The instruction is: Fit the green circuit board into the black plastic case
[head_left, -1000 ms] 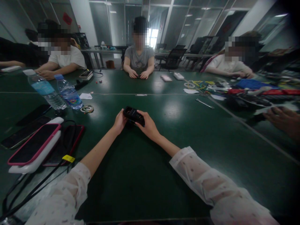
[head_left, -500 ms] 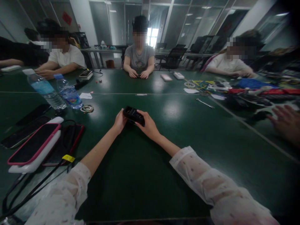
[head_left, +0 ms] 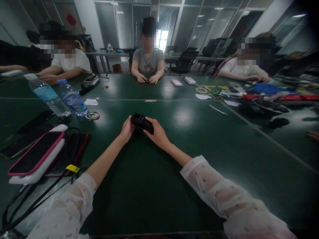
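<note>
Near the middle of the frame, a small black device [head_left: 142, 122] is gripped at both ends, the left hand [head_left: 127, 129] around its left end and the right hand [head_left: 159, 133] around its right, above or on the green table [head_left: 149, 192]; whether it touches the tabletop cannot be told. At the left of the frame are two water bottles [head_left: 51, 98], with a pink-edged phone [head_left: 37, 153] below them, while a wrench [head_left: 217, 110] lies right of centre.
</note>
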A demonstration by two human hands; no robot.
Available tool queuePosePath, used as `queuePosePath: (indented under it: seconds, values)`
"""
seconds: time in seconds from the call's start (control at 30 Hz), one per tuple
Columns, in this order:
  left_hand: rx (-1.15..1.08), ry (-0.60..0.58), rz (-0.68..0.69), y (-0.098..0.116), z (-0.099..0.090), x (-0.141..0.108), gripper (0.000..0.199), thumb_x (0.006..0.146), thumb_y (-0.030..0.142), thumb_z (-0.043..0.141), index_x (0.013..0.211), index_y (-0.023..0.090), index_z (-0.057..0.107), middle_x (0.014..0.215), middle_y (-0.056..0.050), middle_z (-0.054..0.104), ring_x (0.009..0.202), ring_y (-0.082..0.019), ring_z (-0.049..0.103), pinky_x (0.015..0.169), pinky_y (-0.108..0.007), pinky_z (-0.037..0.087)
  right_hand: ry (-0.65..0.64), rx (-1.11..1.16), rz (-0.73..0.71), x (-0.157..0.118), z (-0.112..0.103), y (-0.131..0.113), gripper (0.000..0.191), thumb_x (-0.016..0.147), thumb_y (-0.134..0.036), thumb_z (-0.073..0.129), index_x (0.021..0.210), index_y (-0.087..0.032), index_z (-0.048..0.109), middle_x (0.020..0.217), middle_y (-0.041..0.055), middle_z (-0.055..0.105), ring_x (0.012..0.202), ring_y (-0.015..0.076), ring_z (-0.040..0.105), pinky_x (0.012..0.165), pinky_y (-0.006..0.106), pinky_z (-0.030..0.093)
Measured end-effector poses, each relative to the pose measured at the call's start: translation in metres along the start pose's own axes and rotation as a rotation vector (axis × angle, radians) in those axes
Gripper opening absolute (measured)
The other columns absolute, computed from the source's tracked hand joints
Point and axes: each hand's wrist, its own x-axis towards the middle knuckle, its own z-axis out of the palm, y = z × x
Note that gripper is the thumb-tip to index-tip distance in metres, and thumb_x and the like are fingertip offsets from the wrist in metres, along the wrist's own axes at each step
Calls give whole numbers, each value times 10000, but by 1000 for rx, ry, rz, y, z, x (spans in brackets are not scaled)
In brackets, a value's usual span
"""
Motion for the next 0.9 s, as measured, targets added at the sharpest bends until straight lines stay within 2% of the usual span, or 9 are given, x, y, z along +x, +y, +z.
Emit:
queuePosePath:
  seconds: [0.43, 0.67, 0.9]
  values:
    - [-23, 22, -4, 1, 3, 0, 208, 892, 346, 521, 856, 165, 616, 746, -23, 652, 705, -135, 605, 746, -273, 458, 10, -6, -16, 1, 2, 2, 624, 839, -190, 607, 1383, -297, 320, 1242, 94, 524, 1104, 267, 563, 921, 486, 508]
    - [-12, 11, -6, -1, -2, 3, 199, 898, 344, 514, 885, 174, 617, 798, -32, 660, 753, -147, 611, 758, -281, 457, 7, 0, -17, 1, 1, 1, 618, 838, -191, 605, 1384, -272, 326, 1204, 97, 531, 1071, 255, 561, 908, 461, 508]
    - [-6, 3, -8, -1, -3, 3, 204, 891, 352, 520, 881, 172, 615, 786, -23, 650, 744, -139, 604, 756, -275, 453, 2, 11, -13, 1, 1, 1, 613, 845, -204, 591, 1387, -278, 316, 1270, 102, 513, 1141, 270, 542, 938, 494, 493]
